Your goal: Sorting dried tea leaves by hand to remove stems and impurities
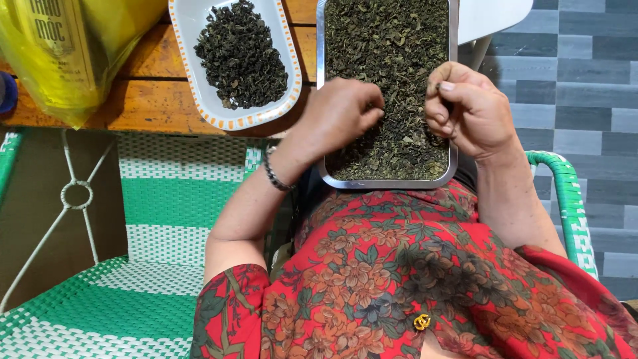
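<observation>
A metal tray (pixel 321 40) full of dried greenish-brown leaves (pixel 389 46) rests partly on a wooden table and partly over my lap. My left hand (pixel 339 113) hovers over the tray's near left part, fingers curled and pinched together on the leaves. My right hand (pixel 465 106) sits at the tray's right rim, fingers bent inward, pinching a small bit of leaf. A beaded bracelet (pixel 274 174) circles my left wrist.
A white oval dish with an orange-dotted rim (pixel 199 93) holds a heap of darker rolled dried leaves (pixel 240 56), left of the tray. A yellow plastic bag (pixel 73 53) lies at the table's left. A green-and-white woven chair (pixel 166 199) stands beside me; grey floor tiles lie to the right.
</observation>
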